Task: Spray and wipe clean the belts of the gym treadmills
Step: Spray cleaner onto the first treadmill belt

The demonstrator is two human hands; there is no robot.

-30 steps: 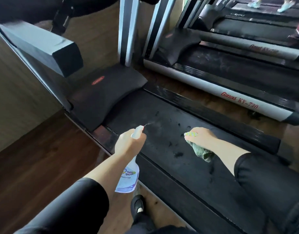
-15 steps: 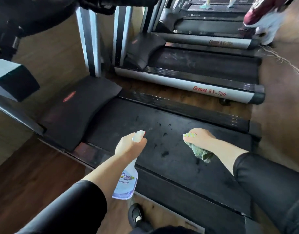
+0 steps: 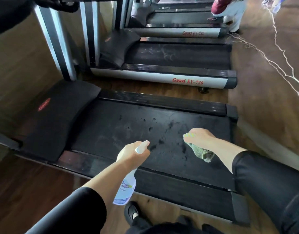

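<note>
1. Head view: the left hand [image 3: 131, 154] curls round the neck of the bottle [image 3: 125, 190] over the belt's [image 3: 111, 132] near edge, nozzle aimed across it. The bottle is probably light, rigid plastic, best held at the neck.
2. The bottle is translucent, and I cannot tell its fill level.
3. The right hand [image 3: 199, 137] grips a soft, limp cloth [image 3: 201, 152], bunched on the belt toward its rear end.

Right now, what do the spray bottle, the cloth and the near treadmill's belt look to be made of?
Spray bottle: likely translucent plastic, glossy; light passes through its body, printed label.
Cloth: soft green fabric, matte, maybe microfibre; it crumples in loose folds.
Belt: black, matte, rubber or PVC by the look; dusty smears and dark wet spots show on it.
</note>
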